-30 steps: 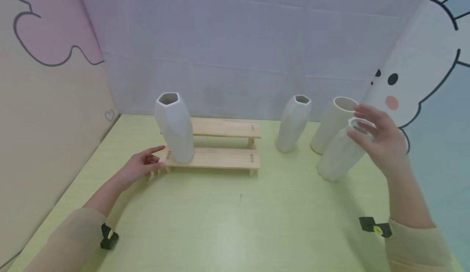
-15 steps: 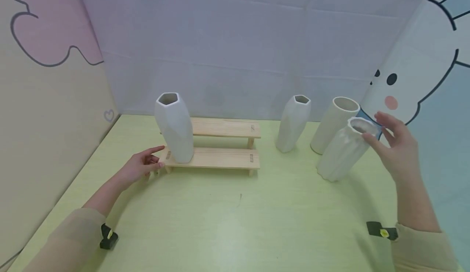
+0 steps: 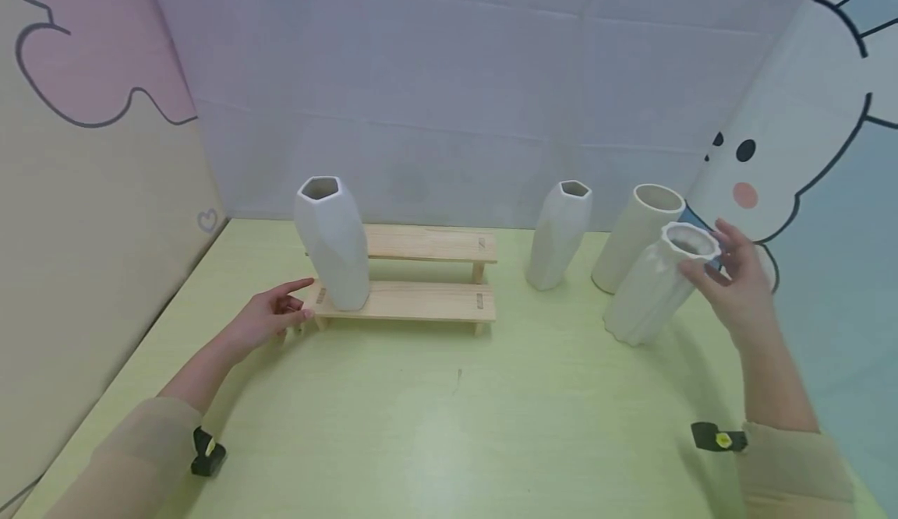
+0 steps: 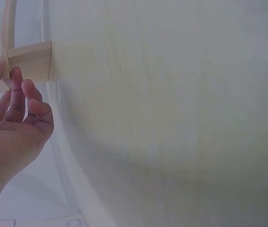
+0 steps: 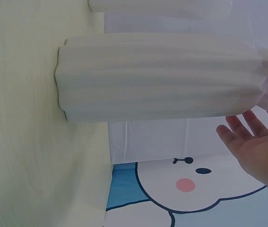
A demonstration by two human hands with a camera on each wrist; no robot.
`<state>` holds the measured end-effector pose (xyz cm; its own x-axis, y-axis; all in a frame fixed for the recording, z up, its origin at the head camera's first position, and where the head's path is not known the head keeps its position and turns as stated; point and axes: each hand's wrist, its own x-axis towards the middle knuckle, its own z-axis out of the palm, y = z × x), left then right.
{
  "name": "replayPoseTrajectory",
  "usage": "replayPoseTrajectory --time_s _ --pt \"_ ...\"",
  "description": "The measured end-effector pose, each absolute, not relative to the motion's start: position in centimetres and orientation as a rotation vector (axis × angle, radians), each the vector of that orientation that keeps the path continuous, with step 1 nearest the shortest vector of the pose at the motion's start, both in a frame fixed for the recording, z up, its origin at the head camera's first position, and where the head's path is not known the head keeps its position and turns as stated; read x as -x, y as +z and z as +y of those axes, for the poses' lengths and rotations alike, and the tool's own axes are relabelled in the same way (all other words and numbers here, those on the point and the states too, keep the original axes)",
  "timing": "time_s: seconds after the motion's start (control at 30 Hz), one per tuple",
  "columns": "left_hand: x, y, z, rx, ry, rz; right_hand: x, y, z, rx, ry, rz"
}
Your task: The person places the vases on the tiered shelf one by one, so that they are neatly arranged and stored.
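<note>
My right hand is at the neck of a white ribbed vase with a wavy rim. Its thumb lies across the neck on the near side, while the fingers bend along the opposite side, as the right wrist view of the ribbed vase shows. The vase stands on the table. At the far left, my left hand holds the left end of a two-step wooden stand between thumb and index finger; the other fingers are curled. A tall white faceted vase stands upright on the lower step's left end.
A smaller faceted vase and a smooth cylindrical vase stand behind the ribbed one, to its left. The pale green table meets a white back wall. A patterned side wall rises close beyond my right hand.
My right hand first passed from over the ribbed vase's mouth to its right side, then came back left against its neck. My left hand, the stand and the vases have stayed put.
</note>
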<state>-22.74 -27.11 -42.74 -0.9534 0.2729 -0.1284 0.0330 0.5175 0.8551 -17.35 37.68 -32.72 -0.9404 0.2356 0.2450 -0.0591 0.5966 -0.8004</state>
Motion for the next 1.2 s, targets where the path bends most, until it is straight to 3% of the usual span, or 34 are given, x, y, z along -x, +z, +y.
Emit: replayPoseTrajectory --time_s 0.53,1.2 --pt "22.7 -42.6 -27.0 -0.244 1.404 2.503 18.4 -33.6 37.1 0.15 1.484 -2.395" --pt "22.9 -43.0 -27.1 -0.246 1.413 2.499 18.7 -33.2 37.0 0.267 1.409 -2.398"
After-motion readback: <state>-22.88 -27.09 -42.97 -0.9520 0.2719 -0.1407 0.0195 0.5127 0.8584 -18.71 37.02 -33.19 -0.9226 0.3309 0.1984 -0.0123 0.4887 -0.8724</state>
